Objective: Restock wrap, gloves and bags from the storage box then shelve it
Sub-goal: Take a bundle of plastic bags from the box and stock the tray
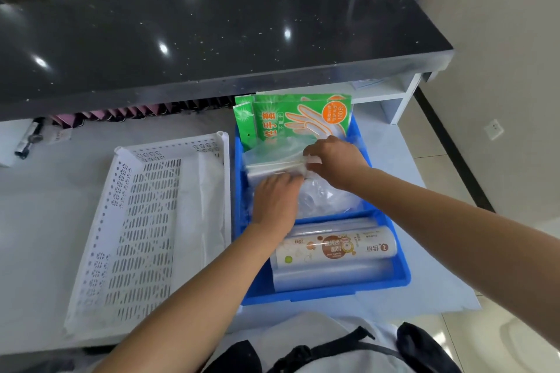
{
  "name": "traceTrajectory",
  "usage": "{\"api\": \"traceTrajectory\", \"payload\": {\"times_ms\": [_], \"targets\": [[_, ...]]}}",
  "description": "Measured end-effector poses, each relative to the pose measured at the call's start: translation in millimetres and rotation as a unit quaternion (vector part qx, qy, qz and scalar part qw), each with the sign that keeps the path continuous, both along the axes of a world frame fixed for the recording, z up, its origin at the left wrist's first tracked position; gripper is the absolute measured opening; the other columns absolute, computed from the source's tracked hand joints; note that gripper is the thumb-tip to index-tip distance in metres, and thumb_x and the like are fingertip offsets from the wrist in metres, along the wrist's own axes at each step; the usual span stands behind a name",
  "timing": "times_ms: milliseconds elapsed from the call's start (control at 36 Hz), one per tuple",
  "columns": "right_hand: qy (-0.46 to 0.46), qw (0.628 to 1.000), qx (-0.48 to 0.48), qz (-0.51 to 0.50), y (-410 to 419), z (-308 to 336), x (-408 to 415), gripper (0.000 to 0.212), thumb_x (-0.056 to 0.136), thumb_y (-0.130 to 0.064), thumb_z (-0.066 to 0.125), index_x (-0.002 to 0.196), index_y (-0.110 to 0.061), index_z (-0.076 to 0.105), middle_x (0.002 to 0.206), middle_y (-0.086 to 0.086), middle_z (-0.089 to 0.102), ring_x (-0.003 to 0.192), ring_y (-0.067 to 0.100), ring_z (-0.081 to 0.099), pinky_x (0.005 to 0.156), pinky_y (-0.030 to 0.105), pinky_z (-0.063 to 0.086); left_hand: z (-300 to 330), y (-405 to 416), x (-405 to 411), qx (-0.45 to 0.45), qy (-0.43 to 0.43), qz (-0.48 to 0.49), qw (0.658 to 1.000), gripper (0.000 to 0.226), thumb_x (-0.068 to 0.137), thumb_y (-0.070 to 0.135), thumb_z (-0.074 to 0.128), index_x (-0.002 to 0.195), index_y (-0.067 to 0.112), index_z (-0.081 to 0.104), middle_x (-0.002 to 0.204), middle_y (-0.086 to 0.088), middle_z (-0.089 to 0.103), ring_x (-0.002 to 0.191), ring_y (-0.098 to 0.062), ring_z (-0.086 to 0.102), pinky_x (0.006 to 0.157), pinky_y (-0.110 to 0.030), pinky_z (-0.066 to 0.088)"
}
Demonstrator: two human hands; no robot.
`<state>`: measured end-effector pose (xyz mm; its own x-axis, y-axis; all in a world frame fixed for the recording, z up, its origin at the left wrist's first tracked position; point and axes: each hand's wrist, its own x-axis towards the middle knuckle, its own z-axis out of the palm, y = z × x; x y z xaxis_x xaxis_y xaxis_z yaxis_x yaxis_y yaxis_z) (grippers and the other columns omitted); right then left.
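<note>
Two containers sit side by side on the white table [45, 221]: at left, an empty-looking perforated white basket [145, 221]; at right, the blue box [400, 269] holding the stock. Beyond both runs a black counter [212, 33].

Left to right within the box: the left hand [274, 200] lies knuckles up on a stack of clear bags [272, 165] in the middle section, its fingers reaching under the stack's near edge; whether they curl round it is hidden, so its grip cannot be told. The right hand [333, 160] pinches the stack's right end between thumb and fingertips. Behind the hands, green glove packs [300, 118] stand upright against the far wall. In the near section lie rolls of wrap [336, 247], one printed, the others plain.

Judged step: lifting the bags out for restocking. To do it well, both hands should support the limp stack along its length, one beneath and one at the end, and raise it level so that loose sheets do not slide apart or drag the crumpled film [327, 197] beneath. The glove packs lean close by; a lift toward the person would keep clear of them.
</note>
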<state>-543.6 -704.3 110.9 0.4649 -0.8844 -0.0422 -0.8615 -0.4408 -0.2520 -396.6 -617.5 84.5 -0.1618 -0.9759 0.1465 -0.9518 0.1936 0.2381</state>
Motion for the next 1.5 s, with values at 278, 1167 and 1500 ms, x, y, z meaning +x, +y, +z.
{"api": "traceTrajectory", "payload": {"times_ms": [278,1167,1500], "targets": [[0.014,1.000,0.001,0.010,6.1,-12.5,-17.5,0.027,0.098,-0.029,0.051,0.119,-0.017,0.064,0.114,0.009,0.066,0.107,0.032,0.058,0.092,0.044,0.047,1.0,16.3,12.1,0.002,0.107,0.016,0.994,0.037,0.093,0.009,0.056,0.129,0.016,0.062,0.130,0.000,0.062,0.119,-0.020,0.055,0.100,-0.034,0.043],[0.003,0.995,0.091,0.036,71.4,-22.0,-52.8,0.046,0.103,-0.047,0.027,0.133,-0.029,0.057,0.141,-0.004,0.057,0.130,0.018,0.049,0.110,0.037,0.029,-7.9,21.0,16.5,0.222,0.057,0.001,0.973,0.049,0.103,0.046,0.033,0.147,0.028,0.041,0.157,0.005,0.035,0.142,-0.018,0.031,0.115,-0.036,0.023],[0.109,0.980,0.160,0.049,56.1,-16.7,-40.2,0.043,0.098,-0.057,0.023,0.097,-0.032,0.058,0.122,0.001,0.066,0.113,0.025,0.057,0.084,0.038,0.041,-0.1,13.6,4.2,0.287,-0.005,0.093,0.953,0.045,0.102,0.048,0.025,0.103,0.021,0.061,0.128,-0.003,0.059,0.106,-0.024,0.056,0.081,-0.035,0.040]]}}
